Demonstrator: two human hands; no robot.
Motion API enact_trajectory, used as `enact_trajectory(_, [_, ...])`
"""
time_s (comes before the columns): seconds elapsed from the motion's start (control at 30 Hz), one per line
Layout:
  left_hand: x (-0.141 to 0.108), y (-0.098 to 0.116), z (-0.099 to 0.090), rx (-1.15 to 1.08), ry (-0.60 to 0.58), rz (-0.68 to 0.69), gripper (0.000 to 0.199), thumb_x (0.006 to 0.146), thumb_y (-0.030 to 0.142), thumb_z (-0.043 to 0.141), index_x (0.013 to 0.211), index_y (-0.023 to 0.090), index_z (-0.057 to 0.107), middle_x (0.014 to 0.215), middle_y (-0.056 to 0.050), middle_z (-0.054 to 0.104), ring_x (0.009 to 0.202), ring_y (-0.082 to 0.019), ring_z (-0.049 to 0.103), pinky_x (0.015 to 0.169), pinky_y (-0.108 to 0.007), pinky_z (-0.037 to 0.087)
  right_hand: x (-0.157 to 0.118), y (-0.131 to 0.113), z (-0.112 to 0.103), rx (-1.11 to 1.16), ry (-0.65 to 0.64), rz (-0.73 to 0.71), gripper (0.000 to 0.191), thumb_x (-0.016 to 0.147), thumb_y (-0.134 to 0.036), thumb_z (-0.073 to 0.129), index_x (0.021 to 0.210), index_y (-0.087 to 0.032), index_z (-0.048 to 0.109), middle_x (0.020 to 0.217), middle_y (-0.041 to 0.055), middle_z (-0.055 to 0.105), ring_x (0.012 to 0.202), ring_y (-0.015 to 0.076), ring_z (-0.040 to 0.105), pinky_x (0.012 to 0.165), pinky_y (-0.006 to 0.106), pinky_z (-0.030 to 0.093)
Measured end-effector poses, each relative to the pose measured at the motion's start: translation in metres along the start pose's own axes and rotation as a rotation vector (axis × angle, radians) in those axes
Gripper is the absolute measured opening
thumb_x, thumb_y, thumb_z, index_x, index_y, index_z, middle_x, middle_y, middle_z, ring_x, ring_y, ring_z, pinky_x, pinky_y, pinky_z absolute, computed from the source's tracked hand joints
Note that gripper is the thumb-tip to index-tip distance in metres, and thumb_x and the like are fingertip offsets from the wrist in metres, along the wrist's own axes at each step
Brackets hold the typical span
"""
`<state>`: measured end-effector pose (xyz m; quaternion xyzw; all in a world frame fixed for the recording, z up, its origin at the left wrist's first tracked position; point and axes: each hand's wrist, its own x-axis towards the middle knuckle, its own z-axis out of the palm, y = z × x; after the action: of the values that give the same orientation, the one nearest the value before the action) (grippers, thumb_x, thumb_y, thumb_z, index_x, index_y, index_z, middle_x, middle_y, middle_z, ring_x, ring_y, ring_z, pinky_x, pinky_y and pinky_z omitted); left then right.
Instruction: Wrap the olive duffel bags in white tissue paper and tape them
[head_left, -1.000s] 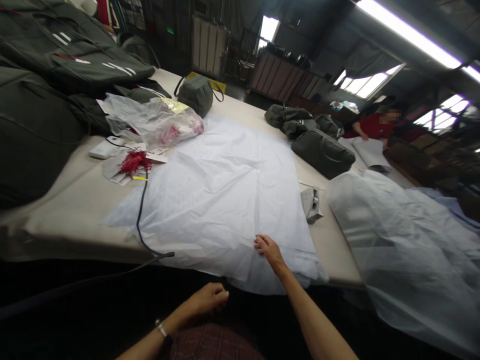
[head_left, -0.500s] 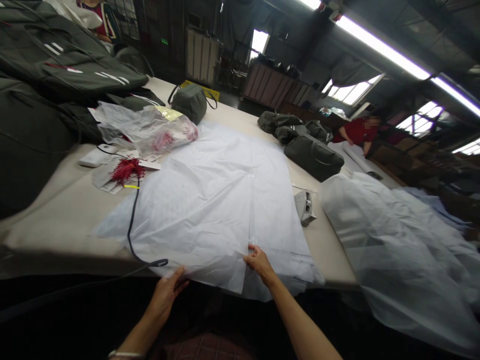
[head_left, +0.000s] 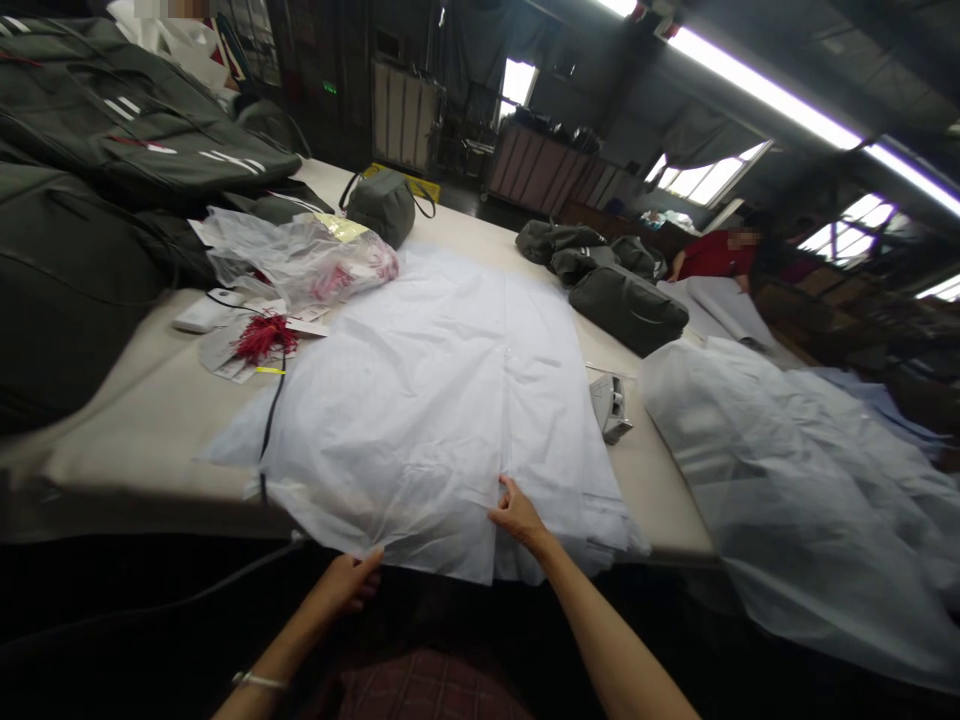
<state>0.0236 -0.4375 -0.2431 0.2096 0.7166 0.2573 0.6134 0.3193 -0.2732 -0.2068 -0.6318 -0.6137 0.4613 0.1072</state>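
White translucent plastic sheets (head_left: 435, 390) lie stacked across the table, their near edge reaching over the table's front edge. My left hand (head_left: 352, 582) pinches the near left part of the top sheet, fingers closed. My right hand (head_left: 517, 512) has thumb and finger closed on the same sheet's right edge. A black cord (head_left: 271, 420) runs by the stack's left side, partly covered by the sheet. Left of the stack are a bunch of red strings (head_left: 264, 338) with paper tags and a clear bag (head_left: 292, 255) with red strings inside.
Dark green bags (head_left: 135, 110) are piled at the left, with a small one (head_left: 381, 205) at the back and more (head_left: 626, 308) at the right. A tape dispenser (head_left: 611, 408) stands right of the stack, near loose plastic (head_left: 795, 480). A person in red (head_left: 712, 255) works beyond.
My left hand has moved slightly right and down and closed on the sheet, which now covers part of the cord. My right hand has barely moved. The person in red has shifted.
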Motion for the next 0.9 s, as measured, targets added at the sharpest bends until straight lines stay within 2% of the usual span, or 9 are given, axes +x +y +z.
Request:
enact_trajectory(0.1, [-0.017, 0.013, 0.003, 0.220, -0.270, 0.043, 0.043, 0.064, 0.057, 0.071, 0.063, 0.016, 0.060, 0.049, -0.005, 0.061, 0.044, -0.023, 0.059, 0.046, -0.032, 0.044, 0.000, 0.000, 0.002, -0.032, 0.008, -0.024, 0.077, 0.061, -0.012, 0.061, 0.136, -0.012, 0.044, 0.062, -0.0083, 0.053, 0.062, 0.0140, 0.053, 0.063, 0.025, 0.041])
enact_trajectory(0.17, [-0.028, 0.038, 0.010, 0.425, -0.348, 0.282, 0.035, 0.077, 0.052, 0.060, 0.070, 0.017, 0.060, 0.056, -0.002, 0.064, 0.053, -0.021, 0.062, 0.053, -0.030, 0.045, 0.000, 0.000, 0.003, -0.048, 0.020, -0.031, 0.076, 0.061, -0.011, 0.060, 0.136, -0.014, 0.044, 0.063, -0.0081, 0.054, 0.062, 0.0141, 0.054, 0.063, 0.025, 0.041])
enact_trajectory(0.23, [-0.032, 0.071, 0.022, 0.668, -0.212, 0.601, 0.027, 0.089, 0.041, 0.047, 0.085, 0.019, 0.062, 0.078, -0.003, 0.068, 0.075, -0.020, 0.065, 0.068, -0.030, 0.048, 0.000, 0.000, 0.004, -0.066, 0.042, -0.039, 0.075, 0.061, -0.011, 0.060, 0.135, -0.014, 0.045, 0.063, -0.0078, 0.055, 0.063, 0.0146, 0.056, 0.065, 0.025, 0.042])
enact_trajectory(0.3, [-0.029, 0.103, 0.039, 0.865, 0.000, 0.777, 0.023, 0.092, 0.031, 0.044, 0.100, 0.020, 0.062, 0.102, -0.005, 0.067, 0.097, -0.021, 0.061, 0.085, -0.031, 0.046, -0.001, -0.001, 0.005, -0.079, 0.070, -0.053, 0.075, 0.062, -0.012, 0.061, 0.135, -0.014, 0.046, 0.063, -0.0071, 0.056, 0.064, 0.0154, 0.057, 0.067, 0.026, 0.043])
enact_trajectory(0.4, [-0.015, 0.133, 0.064, 1.021, 0.060, 0.796, 0.024, 0.085, 0.020, 0.053, 0.108, 0.019, 0.060, 0.114, -0.009, 0.061, 0.110, -0.024, 0.055, 0.095, -0.035, 0.042, -0.003, -0.003, 0.006, -0.078, 0.103, -0.085, 0.072, 0.062, -0.016, 0.063, 0.133, -0.014, 0.049, 0.063, -0.0063, 0.057, 0.065, 0.0162, 0.058, 0.068, 0.027, 0.044])
enact_trajectory(0.53, [0.003, 0.138, 0.082, 1.107, 0.011, 0.764, 0.026, 0.076, 0.014, 0.061, 0.102, 0.018, 0.061, 0.110, -0.010, 0.061, 0.108, -0.027, 0.054, 0.092, -0.036, 0.044, -0.002, 0.001, -0.008, -0.026, 0.140, -0.142, 0.060, 0.063, -0.022, 0.067, 0.122, -0.019, 0.059, 0.061, -0.0067, 0.059, 0.062, 0.0160, 0.059, 0.066, 0.026, 0.045])
enact_trajectory(0.6, [0.006, 0.136, 0.083, 1.126, 0.002, 0.762, 0.029, 0.076, 0.015, 0.061, 0.104, 0.019, 0.060, 0.113, -0.010, 0.059, 0.109, -0.027, 0.053, 0.094, -0.036, 0.043, 0.001, 0.008, -0.033, 0.020, 0.214, -0.166, 0.052, 0.067, -0.028, 0.064, 0.117, -0.020, 0.062, 0.063, -0.0053, 0.061, 0.064, 0.0161, 0.060, 0.068, 0.027, 0.047])
enact_trajectory(0.67, [0.007, 0.135, 0.082, 1.134, -0.012, 0.765, 0.033, 0.074, 0.015, 0.062, 0.107, 0.019, 0.059, 0.115, -0.009, 0.059, 0.109, -0.026, 0.053, 0.095, -0.037, 0.043, 0.008, 0.021, -0.074, 0.067, 0.333, -0.168, 0.047, 0.071, -0.036, 0.060, 0.115, -0.019, 0.064, 0.067, -0.0030, 0.063, 0.066, 0.0167, 0.062, 0.069, 0.028, 0.049])
enact_trajectory(0.9, [0.043, 0.119, 0.081, 1.136, -0.008, 0.704, 0.054, 0.062, 0.015, 0.062, 0.116, 0.020, 0.059, 0.128, -0.010, 0.057, 0.122, -0.030, 0.050, 0.106, -0.041, 0.038, 0.061, 0.082, -0.281, 0.099, 0.851, -0.031, 0.063, 0.069, -0.055, 0.048, 0.110, -0.010, 0.063, 0.077, 0.0082, 0.070, 0.073, 0.0229, 0.066, 0.065, 0.031, 0.051])
